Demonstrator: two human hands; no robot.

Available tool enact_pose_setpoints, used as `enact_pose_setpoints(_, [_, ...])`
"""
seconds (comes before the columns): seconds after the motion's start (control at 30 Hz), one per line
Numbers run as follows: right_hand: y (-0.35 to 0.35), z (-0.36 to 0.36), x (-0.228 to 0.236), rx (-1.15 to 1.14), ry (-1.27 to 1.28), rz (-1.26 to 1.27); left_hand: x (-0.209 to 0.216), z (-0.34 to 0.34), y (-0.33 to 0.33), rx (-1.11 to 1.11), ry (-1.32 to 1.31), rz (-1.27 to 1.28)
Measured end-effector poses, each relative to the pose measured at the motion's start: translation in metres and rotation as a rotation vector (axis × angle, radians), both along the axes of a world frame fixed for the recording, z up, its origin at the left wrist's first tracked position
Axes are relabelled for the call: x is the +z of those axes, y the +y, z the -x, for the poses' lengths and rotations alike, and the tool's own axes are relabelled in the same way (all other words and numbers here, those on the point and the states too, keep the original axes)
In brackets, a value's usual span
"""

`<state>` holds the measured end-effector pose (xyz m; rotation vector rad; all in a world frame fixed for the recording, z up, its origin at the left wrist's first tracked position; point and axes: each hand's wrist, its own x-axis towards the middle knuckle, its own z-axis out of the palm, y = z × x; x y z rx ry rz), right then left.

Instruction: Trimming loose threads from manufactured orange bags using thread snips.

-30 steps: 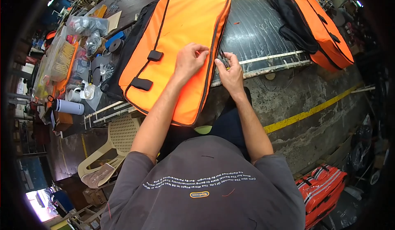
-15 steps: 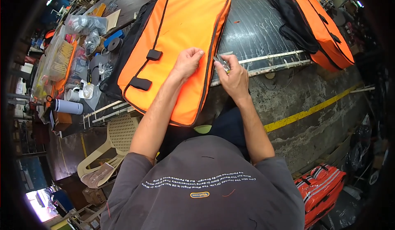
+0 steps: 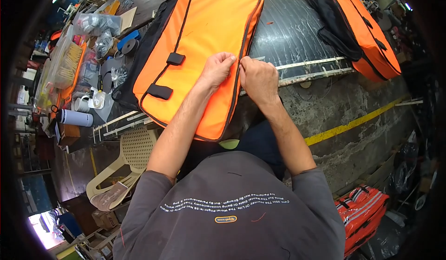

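Note:
A large orange bag [image 3: 211, 32] with black piping and two black strap tabs [image 3: 160, 92] lies on the dark table, its near end toward my lap. My left hand [image 3: 217, 70] rests over its right part, thumb and fingers pinched together at the piped edge; whatever is between them is too small to make out. Right beside it, my right hand [image 3: 261, 81] is closed at the same edge, knuckles up, fingertips almost meeting the left ones. The small metal snips seen in it earlier are now mostly hidden by the fingers.
Another orange and black bag [image 3: 364, 32] stands at the table's right. Plastic boxes [image 3: 69, 67], a tape roll [image 3: 130, 46], a mug [image 3: 82, 104] and a white tumbler [image 3: 76, 119] crowd the left. A beige plastic chair [image 3: 137, 151] and red wrapped bags [image 3: 364, 213] stand below.
My right hand has turned knuckles up and come left to the bag's edge, covering the snips. My left hand has shifted slightly right, so the hands now nearly touch.

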<state>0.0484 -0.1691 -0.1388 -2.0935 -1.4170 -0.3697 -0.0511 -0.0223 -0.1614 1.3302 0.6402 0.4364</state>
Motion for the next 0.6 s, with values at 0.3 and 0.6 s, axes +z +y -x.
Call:
enact_pose_setpoints(0.3, [-0.021, -0.01, 0.0, -0.123, 0.162, -0.209, 0.015, 0.003, -0.002, 0.082, 0.185, -0.645])
enact_pose_setpoints(0.6, [-0.041, -0.001, -0.019, -0.114, 0.32, -0.172, -0.017, 0.001, 0.007, 0.079, 0.161, -0.876])
